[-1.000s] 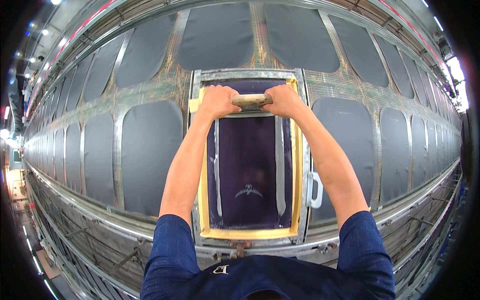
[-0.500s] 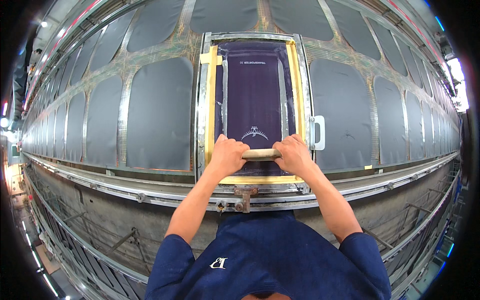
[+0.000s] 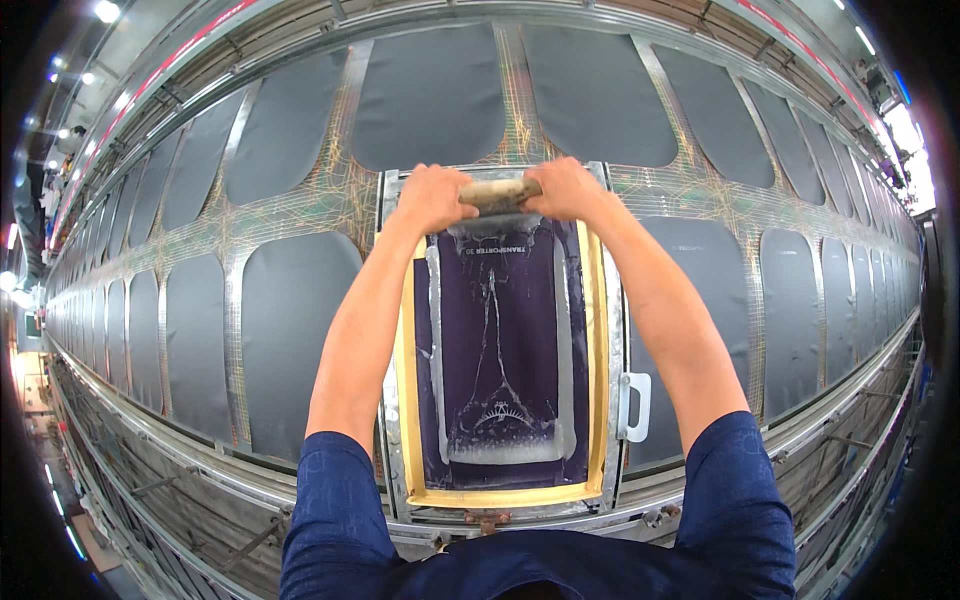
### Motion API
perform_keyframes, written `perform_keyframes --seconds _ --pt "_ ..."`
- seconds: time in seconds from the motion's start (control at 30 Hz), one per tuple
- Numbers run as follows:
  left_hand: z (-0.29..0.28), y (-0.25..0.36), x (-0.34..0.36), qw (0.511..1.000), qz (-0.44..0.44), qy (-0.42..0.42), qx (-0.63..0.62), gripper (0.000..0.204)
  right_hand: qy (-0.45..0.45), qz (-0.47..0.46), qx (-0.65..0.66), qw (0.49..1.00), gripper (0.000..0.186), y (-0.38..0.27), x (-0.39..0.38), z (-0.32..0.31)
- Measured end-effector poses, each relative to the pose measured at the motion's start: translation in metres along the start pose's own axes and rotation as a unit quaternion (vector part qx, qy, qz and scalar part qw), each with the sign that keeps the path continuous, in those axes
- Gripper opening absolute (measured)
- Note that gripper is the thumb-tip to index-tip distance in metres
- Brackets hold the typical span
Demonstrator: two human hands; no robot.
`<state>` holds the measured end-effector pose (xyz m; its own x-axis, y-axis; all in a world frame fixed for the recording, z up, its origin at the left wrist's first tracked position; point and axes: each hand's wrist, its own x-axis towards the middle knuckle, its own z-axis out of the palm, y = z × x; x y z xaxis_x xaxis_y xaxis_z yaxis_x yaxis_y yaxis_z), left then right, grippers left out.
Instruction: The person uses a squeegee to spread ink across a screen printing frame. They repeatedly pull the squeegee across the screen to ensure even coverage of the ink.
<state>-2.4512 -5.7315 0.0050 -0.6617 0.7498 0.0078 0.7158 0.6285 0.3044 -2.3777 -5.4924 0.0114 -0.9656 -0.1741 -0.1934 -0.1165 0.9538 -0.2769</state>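
My left hand (image 3: 437, 200) and my right hand (image 3: 565, 188) are closed round the two ends of a squeegee (image 3: 498, 194) with a pale wooden handle. They hold it at the far end of a screen-printing frame (image 3: 612, 310), both arms stretched forward. The dark purple mesh (image 3: 470, 340) has yellow tape (image 3: 510, 496) along its edges. Whitish, wet-looking streaks run down the mesh, and a pale smear lies across its near end. A small fan-shaped motif shows there. The squeegee's blade is mostly hidden below the handle.
Rounded dark grey panels (image 3: 300, 330) lie in two rows along a long table, with line-marked strips between them. A white handle (image 3: 634, 407) sticks out from the frame's right side. Metal rails (image 3: 800, 430) run along the near edge.
Both hands have moved the squeegee from the near end of the mesh to the far end. Whitish streaks now show on the mesh. My body leans further forward, and the frame sits lower in view.
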Motion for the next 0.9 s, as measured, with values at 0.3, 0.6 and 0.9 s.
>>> perform_keyframes --seconds 0.3,0.6,0.9 --pt "0.005 0.001 -0.004 0.997 -0.048 -0.044 -0.035 0.032 0.034 0.0 0.026 0.999 0.03 -0.007 -0.006 0.009" --pt "0.045 0.099 -0.206 0.997 -0.012 -0.025 -0.066 0.018 0.059 -0.02 0.075 0.995 0.028 -0.103 -0.201 0.079" --pt "0.07 0.193 -0.354 0.994 0.013 0.095 -0.049 0.024 0.165 -0.082 0.229 0.956 0.047 -0.136 -0.342 0.107"
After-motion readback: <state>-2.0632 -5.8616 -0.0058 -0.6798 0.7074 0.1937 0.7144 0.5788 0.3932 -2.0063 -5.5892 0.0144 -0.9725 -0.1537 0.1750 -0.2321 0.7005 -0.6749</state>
